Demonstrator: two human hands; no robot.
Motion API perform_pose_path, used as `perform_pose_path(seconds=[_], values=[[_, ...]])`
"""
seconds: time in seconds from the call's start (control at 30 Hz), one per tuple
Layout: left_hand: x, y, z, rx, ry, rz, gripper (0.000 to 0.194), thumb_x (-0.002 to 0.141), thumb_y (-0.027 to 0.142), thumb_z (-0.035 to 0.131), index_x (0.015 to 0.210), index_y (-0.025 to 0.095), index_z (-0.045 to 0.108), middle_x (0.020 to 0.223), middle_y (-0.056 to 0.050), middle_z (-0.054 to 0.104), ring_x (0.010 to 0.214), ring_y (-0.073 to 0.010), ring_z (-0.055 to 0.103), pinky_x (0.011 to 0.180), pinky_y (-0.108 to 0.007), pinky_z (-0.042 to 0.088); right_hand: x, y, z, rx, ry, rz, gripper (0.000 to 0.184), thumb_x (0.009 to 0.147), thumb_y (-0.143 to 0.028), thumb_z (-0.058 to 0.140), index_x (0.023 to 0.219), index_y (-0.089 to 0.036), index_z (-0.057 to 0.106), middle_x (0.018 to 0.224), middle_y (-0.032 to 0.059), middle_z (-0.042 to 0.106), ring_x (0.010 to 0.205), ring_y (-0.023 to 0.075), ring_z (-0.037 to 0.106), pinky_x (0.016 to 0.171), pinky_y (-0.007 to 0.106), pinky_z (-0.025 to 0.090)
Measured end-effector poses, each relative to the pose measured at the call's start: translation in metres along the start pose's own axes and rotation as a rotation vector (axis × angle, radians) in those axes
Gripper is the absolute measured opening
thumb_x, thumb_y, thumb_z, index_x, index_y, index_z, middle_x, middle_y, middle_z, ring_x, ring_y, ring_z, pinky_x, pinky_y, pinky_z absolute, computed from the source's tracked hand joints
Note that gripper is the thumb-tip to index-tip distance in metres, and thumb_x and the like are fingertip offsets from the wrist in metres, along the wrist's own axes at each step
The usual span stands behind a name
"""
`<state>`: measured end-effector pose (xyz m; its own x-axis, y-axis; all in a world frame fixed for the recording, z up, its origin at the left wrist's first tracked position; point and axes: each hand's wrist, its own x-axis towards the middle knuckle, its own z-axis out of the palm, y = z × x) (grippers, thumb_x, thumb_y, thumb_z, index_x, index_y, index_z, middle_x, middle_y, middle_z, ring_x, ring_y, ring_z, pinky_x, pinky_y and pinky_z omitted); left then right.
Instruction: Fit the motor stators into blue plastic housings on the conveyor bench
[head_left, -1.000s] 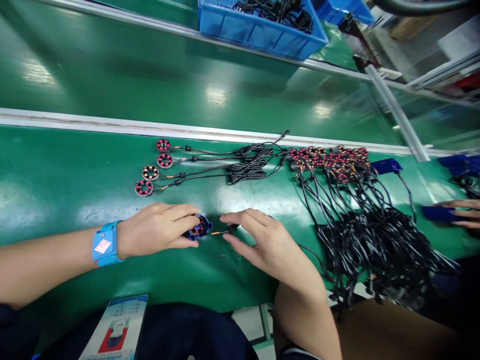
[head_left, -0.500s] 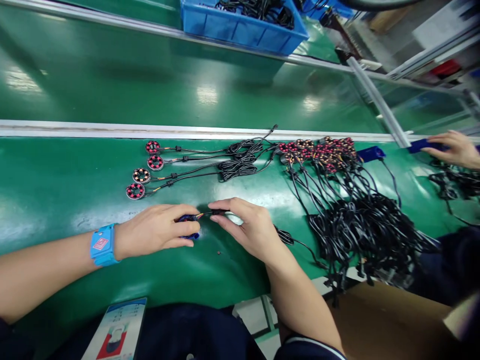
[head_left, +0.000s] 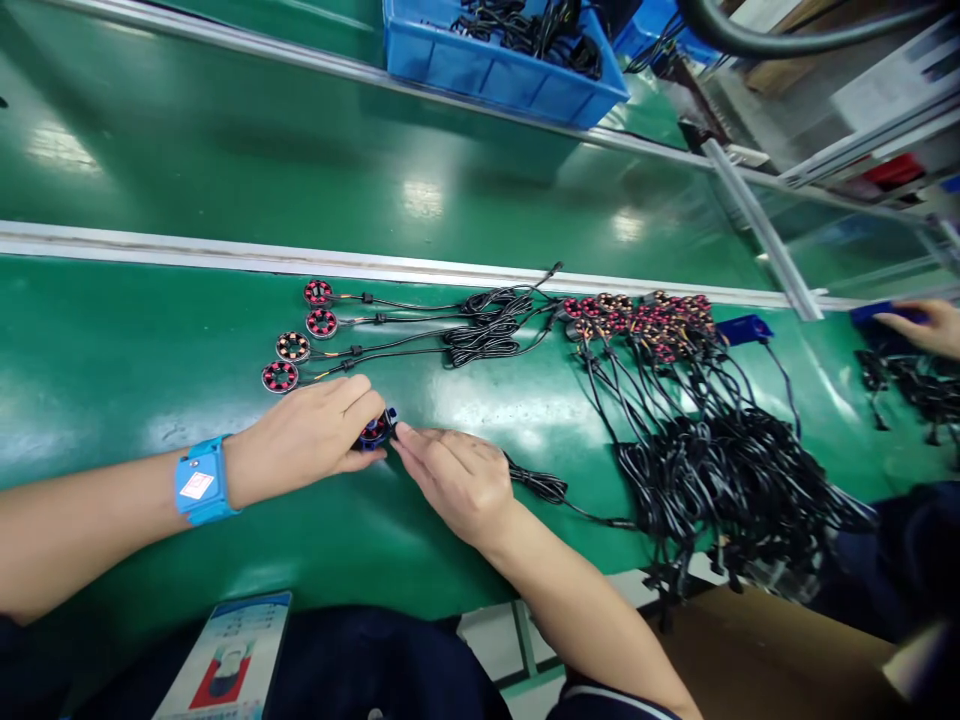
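Note:
My left hand [head_left: 311, 430], with a blue strap at the wrist, is closed on a small ring-shaped motor stator [head_left: 373, 432] with red coils; blue parts show around it. My right hand [head_left: 457, 475] pinches the black cable right beside the stator, its fingertips almost meeting my left hand's. The rest of that cable, a tied black bundle [head_left: 541, 482], trails out to the right beneath my right hand. Above my hands lie several stators [head_left: 280, 376] in a column, their leads running right to coiled black cables [head_left: 480, 345].
To the right lies a heap of stators [head_left: 660, 325] with a large pile of black cables [head_left: 720, 480]. A blue block [head_left: 742, 330] sits beside it. A co-worker's hand [head_left: 930, 325] holds another blue piece at far right. A blue bin [head_left: 502, 65] of cables stands behind.
My right hand has moved left, from the lead up against the stator, and its fingers have closed in. My left hand has turned and lifted slightly. The co-worker's hand has shifted right.

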<state>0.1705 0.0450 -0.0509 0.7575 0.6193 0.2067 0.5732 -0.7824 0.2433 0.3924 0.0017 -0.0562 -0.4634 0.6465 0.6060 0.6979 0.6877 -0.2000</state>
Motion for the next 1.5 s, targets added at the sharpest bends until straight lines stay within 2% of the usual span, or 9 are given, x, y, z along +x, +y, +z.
perform_pose_path(seconds=[0.13, 0.53, 0.7, 0.87, 1.0, 1.13, 1.27, 1.4, 1.5], values=[[0.001, -0.001, 0.0, -0.015, -0.032, -0.009, 0.026, 0.098, 0.042, 0.06, 0.098, 0.017, 0.051, 0.09, -0.003, 0.053, 0.075, -0.0183, 0.057, 0.063, -0.031, 0.045, -0.001, -0.003, 0.003, 0.009, -0.013, -0.099, 0.02, 0.091, -0.006, 0.07, 0.112, -0.009, 0.068, 0.09, 0.0054, 0.075, 0.078, 0.0151, 0.073, 0.076, 0.027, 0.062], [0.001, 0.002, -0.003, -0.033, -0.074, -0.045, 0.024, 0.099, 0.04, 0.059, 0.095, 0.018, 0.049, 0.092, -0.003, 0.052, 0.077, -0.0187, 0.057, 0.064, -0.031, 0.046, 0.013, -0.013, -0.014, -0.143, -0.23, -0.192, 0.014, 0.097, -0.005, 0.058, 0.103, -0.005, 0.071, 0.089, 0.0091, 0.073, 0.071, 0.0162, 0.064, 0.064, 0.031, 0.053], [-0.001, 0.001, -0.001, -0.091, -0.019, -0.042, 0.022, 0.101, 0.039, 0.054, 0.102, 0.017, 0.048, 0.092, -0.004, 0.054, 0.077, -0.0181, 0.058, 0.065, -0.03, 0.047, 0.01, -0.009, -0.009, -0.146, -0.218, -0.187, 0.01, 0.097, -0.007, 0.061, 0.099, -0.01, 0.07, 0.087, 0.0065, 0.072, 0.073, 0.0147, 0.064, 0.071, 0.03, 0.053], [-0.003, 0.0, 0.002, -0.16, 0.05, -0.039, 0.025, 0.098, 0.037, 0.057, 0.107, 0.018, 0.044, 0.096, -0.006, 0.058, 0.083, -0.0203, 0.062, 0.068, -0.031, 0.052, 0.001, 0.003, -0.005, -0.122, -0.105, -0.209, 0.024, 0.096, -0.014, 0.064, 0.12, -0.015, 0.069, 0.092, 0.0046, 0.071, 0.08, 0.0168, 0.063, 0.076, 0.032, 0.052], [-0.003, 0.0, 0.002, -0.179, 0.073, -0.027, 0.028, 0.096, 0.034, 0.061, 0.109, 0.016, 0.043, 0.097, -0.007, 0.059, 0.082, -0.0207, 0.064, 0.068, -0.031, 0.053, 0.005, 0.002, -0.006, -0.218, -0.129, -0.23, 0.026, 0.1, -0.016, 0.054, 0.121, -0.017, 0.07, 0.096, 0.0071, 0.07, 0.086, 0.0201, 0.062, 0.08, 0.036, 0.05], [-0.004, 0.0, 0.003, -0.181, 0.087, -0.042, 0.03, 0.098, 0.036, 0.06, 0.11, 0.014, 0.044, 0.097, -0.008, 0.06, 0.081, -0.0215, 0.064, 0.067, -0.032, 0.053, 0.008, -0.004, -0.005, -0.199, -0.205, -0.129, 0.022, 0.101, -0.017, 0.056, 0.116, -0.016, 0.071, 0.112, 0.0087, 0.071, 0.109, 0.0249, 0.061, 0.088, 0.038, 0.051], [-0.008, -0.001, 0.002, -0.077, 0.187, -0.006, 0.034, 0.099, 0.043, 0.06, 0.112, 0.014, 0.046, 0.102, -0.012, 0.066, 0.091, -0.0259, 0.066, 0.073, -0.037, 0.054, 0.006, -0.007, -0.001, -0.112, -0.215, -0.081, 0.021, 0.101, -0.017, 0.059, 0.117, -0.011, 0.071, 0.118, 0.0113, 0.071, 0.117, 0.0255, 0.061, 0.095, 0.037, 0.053], [-0.01, 0.003, -0.005, 0.076, 0.334, 0.178, 0.02, 0.1, 0.029, 0.061, 0.111, 0.016, 0.05, 0.102, -0.008, 0.073, 0.097, -0.0237, 0.068, 0.079, -0.037, 0.05, 0.004, -0.006, 0.003, -0.1, -0.17, -0.08, 0.02, 0.1, -0.016, 0.061, 0.115, -0.01, 0.071, 0.115, 0.012, 0.072, 0.113, 0.0252, 0.064, 0.094, 0.036, 0.055], [-0.01, 0.01, -0.009, 0.159, 0.364, 0.169, 0.015, 0.101, 0.023, 0.059, 0.11, 0.013, 0.055, 0.099, -0.007, 0.075, 0.093, -0.0217, 0.068, 0.077, -0.036, 0.049, 0.002, -0.007, 0.006, -0.093, -0.148, -0.078, 0.019, 0.099, -0.015, 0.062, 0.115, -0.009, 0.071, 0.115, 0.012, 0.072, 0.112, 0.0256, 0.064, 0.093, 0.037, 0.056]])
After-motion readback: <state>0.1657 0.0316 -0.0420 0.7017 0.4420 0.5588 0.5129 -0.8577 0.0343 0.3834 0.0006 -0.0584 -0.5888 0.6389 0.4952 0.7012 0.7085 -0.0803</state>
